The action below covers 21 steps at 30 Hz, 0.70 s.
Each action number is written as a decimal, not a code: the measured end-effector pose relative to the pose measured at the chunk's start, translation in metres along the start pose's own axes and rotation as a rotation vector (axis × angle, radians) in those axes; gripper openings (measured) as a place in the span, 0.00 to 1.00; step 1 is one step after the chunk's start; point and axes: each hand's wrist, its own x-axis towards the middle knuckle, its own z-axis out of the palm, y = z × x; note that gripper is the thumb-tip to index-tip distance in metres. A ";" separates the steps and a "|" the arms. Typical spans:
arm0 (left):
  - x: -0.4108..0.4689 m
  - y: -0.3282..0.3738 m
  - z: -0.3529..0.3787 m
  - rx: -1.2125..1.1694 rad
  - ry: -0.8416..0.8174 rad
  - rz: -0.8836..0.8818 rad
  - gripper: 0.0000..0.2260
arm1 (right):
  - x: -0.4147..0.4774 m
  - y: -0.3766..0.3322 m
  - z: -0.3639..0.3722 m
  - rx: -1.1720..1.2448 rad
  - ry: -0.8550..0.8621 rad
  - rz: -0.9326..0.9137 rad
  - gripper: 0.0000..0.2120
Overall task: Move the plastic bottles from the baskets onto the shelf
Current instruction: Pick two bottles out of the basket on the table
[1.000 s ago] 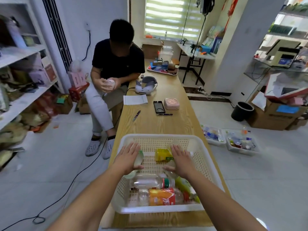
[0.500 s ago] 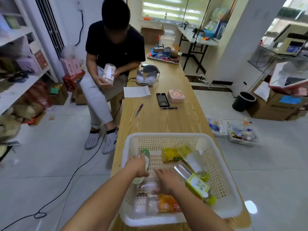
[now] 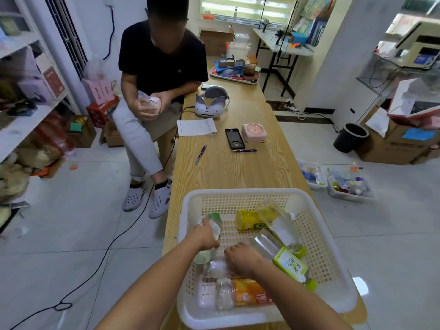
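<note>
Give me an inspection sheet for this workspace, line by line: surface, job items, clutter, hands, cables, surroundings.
Surface: long wooden table, basket at its near end.
Job's things: plastic bottles lying in the basket, among them an orange-label bottle and a green-label bottle.
Clutter: phone, pink box, paper sheet, two pens, headset, tray of oddments at the far end.
Grippers: left hand grips a green-capped bottle; right hand rests on a clear bottle, grip unclear.
Cables: black cable across the floor.
Surroundings: seated person, shelf at left, two bins of bottles on the floor.
</note>
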 end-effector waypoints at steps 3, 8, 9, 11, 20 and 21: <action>0.001 0.000 0.001 0.005 0.012 -0.013 0.46 | -0.002 -0.002 0.000 0.004 0.034 0.050 0.22; 0.004 0.001 -0.002 -0.008 -0.035 -0.048 0.47 | -0.014 -0.029 0.018 0.613 0.159 0.574 0.32; 0.003 0.001 -0.003 -0.016 -0.036 -0.055 0.46 | -0.017 -0.033 0.020 0.820 0.126 0.676 0.32; 0.004 0.001 -0.005 -0.022 -0.026 -0.062 0.44 | -0.017 -0.028 0.018 1.337 0.095 0.878 0.22; 0.008 -0.006 -0.009 -0.203 -0.077 -0.039 0.33 | -0.013 -0.014 0.000 1.981 -0.103 0.982 0.13; 0.009 -0.008 -0.009 -0.244 -0.079 -0.040 0.32 | -0.010 -0.013 0.001 1.935 -0.075 0.979 0.13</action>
